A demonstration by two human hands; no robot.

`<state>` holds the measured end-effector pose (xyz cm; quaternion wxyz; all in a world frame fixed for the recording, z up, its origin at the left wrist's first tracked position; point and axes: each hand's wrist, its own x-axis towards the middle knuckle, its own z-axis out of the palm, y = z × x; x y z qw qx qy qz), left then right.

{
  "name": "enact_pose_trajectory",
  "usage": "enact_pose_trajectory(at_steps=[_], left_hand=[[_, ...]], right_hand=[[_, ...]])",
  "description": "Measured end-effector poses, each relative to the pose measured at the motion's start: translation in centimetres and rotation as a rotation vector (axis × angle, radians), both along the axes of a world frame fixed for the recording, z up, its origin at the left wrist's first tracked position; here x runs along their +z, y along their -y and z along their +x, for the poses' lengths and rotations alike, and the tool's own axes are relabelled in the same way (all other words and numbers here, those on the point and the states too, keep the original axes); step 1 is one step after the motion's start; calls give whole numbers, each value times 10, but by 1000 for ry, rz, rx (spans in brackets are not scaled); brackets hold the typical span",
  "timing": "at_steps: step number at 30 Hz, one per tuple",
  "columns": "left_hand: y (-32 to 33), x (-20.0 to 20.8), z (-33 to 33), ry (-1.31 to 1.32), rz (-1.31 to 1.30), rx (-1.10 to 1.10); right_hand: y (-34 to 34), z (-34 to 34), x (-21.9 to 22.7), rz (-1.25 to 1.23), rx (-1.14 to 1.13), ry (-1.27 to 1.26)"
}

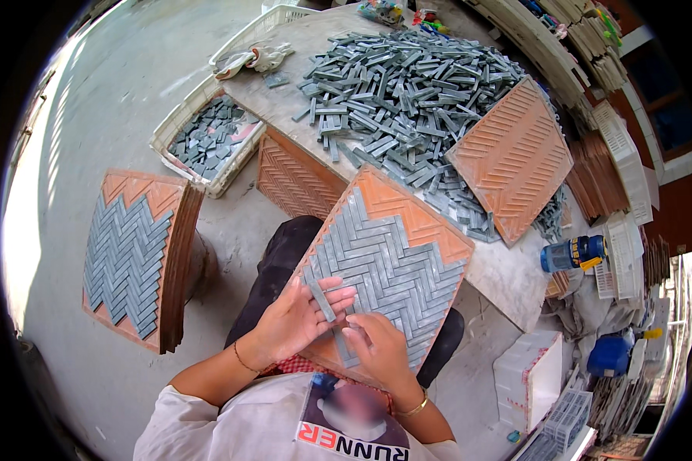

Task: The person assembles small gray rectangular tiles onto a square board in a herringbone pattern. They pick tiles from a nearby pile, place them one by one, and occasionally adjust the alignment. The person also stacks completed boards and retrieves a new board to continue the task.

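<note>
A square orange tray (377, 192) with moulded herringbone slots rests tilted on my lap, most of it filled with grey stone strips (377, 253). My left hand (292, 319) is over its lower left part, palm up, with one loose grey strip (321, 300) lying across the fingers. Beside it my right hand (377, 346) has its fingers bent together above the tray's lower edge. Another grey strip (341, 346) lies between the two hands, close to the right fingertips. Whether those fingertips pinch anything is hidden.
A large heap of grey strips (415, 92) covers the table (507, 284) ahead, with an unfilled orange tray (515, 157) leaning on it. To the left stands a stack of trays (173, 269), its top one filled. A crate (207, 146) holds grey pieces; a blue bottle (573, 253) is right.
</note>
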<state>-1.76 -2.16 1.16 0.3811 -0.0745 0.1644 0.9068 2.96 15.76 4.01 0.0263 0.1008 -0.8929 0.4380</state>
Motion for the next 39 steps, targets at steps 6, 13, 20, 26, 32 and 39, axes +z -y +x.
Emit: enact_pose_trajectory(at_steps=[6,13,20,26,32,39], left_hand=[[-14,-1,8,-88,-15,-121],[-3,-8,0,-132,-236,-68],[9,-5,-7,-212,-284,8],[16,-11,-9,-225,-259,41],[16,-14,-8,-234,-271,51],[17,-16,-7,-231,-348,57]], right_hand=[[8,2,-12,-181,-122,77],[-18,9,-17,-963,-242,728],[-17,25,-29,-290,-243,315],[-5,37,-33,326,-68,-78],[0,40,-34,337,-59,-58],[2,35,-32,307,-74,8]])
